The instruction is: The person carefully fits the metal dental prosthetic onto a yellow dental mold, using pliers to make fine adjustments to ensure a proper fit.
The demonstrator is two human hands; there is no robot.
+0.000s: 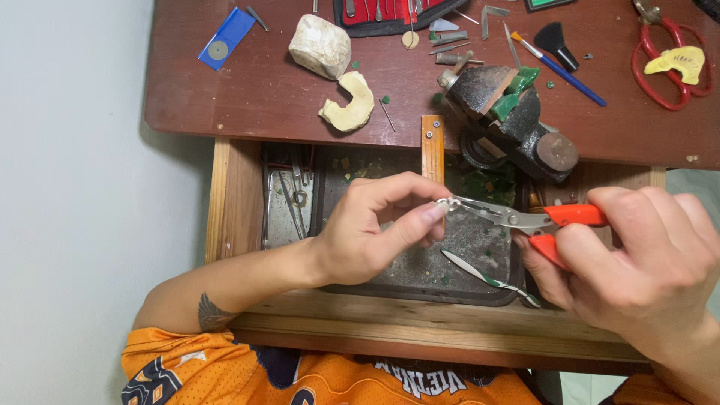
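My left hand [375, 229] pinches a small silver ring [452, 202] between thumb and fingertips, over a dark tray in an open drawer. My right hand [645, 262] grips orange-handled pliers [525, 219], whose metal jaws reach left and meet the ring at my left fingertips. Below the pliers, a metal tool with a green-striped handle [487, 277] lies in the tray.
A black bench vise [517, 120] with green pieces sits on the brown desk [247, 97] above the drawer. Two pale lumps [334, 71], a blue card [225, 37], a blue-handled brush [559, 67], red scissors [664, 67] and a red tool case [390, 15] lie around. The wooden bench pin [432, 146] juts forward.
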